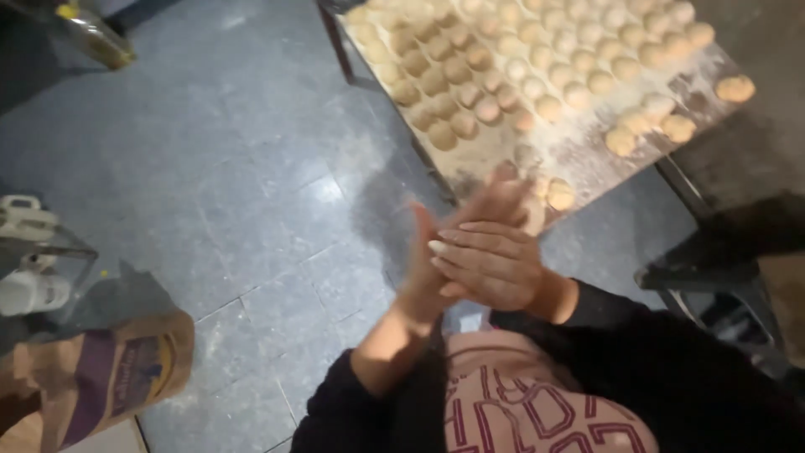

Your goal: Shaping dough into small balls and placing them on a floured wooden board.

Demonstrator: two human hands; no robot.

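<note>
Floured dough balls (pixel 503 59) lie in rows on the tabletop (pixel 579 143), just beyond the fingers (pixel 465 239). Right hand (pixel 490 264) lies flat on left hand (pixel 457 243), palms pressed together, fingers straight; anything between them is hidden.

Grey stone floor tiles (pixel 235 168) with pale grout lines fill most of the view, dusted white in patches and lit brightest near the middle. A floured desk (pixel 587 143) on dark metal legs stands at one o'clock. At eight o'clock slumps a brown paper sack (pixel 101 377); a glass bottle (pixel 92 33) lies at eleven. Dark metal furniture (pixel 721 268) sits at three o'clock.
</note>
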